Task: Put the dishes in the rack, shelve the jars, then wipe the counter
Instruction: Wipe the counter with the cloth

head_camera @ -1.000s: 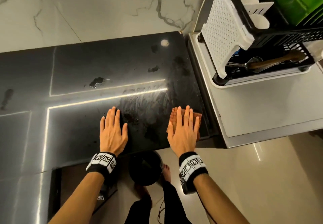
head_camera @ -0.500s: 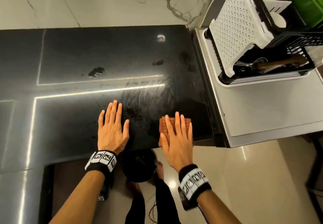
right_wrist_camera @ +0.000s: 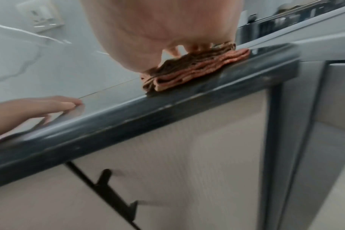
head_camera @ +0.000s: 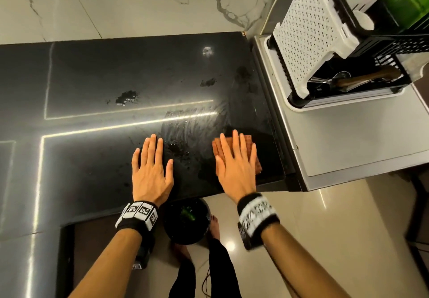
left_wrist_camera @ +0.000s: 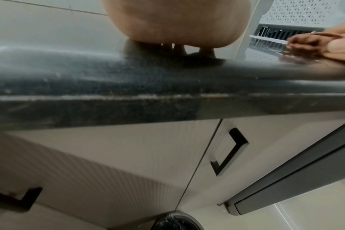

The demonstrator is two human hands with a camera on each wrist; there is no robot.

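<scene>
Head view has me at the last stage, I'd judge: my right hand (head_camera: 234,165) lies flat, fingers straight, pressing a folded brown cloth (head_camera: 249,149) onto the black counter (head_camera: 92,84) near its right front corner, while my left hand (head_camera: 151,170) rests beside it, fingers spread and holding nothing. Dishes look dealt with — the rack (head_camera: 371,65) on the steel drainboard (head_camera: 348,146) just right of the counter holds a white perforated basket (head_camera: 311,49) and a wooden-handled utensil (head_camera: 362,80), and no dish or jar stands on the counter; the shelf is out of sight, so I can't confirm the jars. Wiping is only partly done — smeared streaks (head_camera: 192,121) fan out ahead of the cloth, but a puddle (head_camera: 126,96) further back and left and a smaller wet patch (head_camera: 207,82) toward the wall remain.
</scene>
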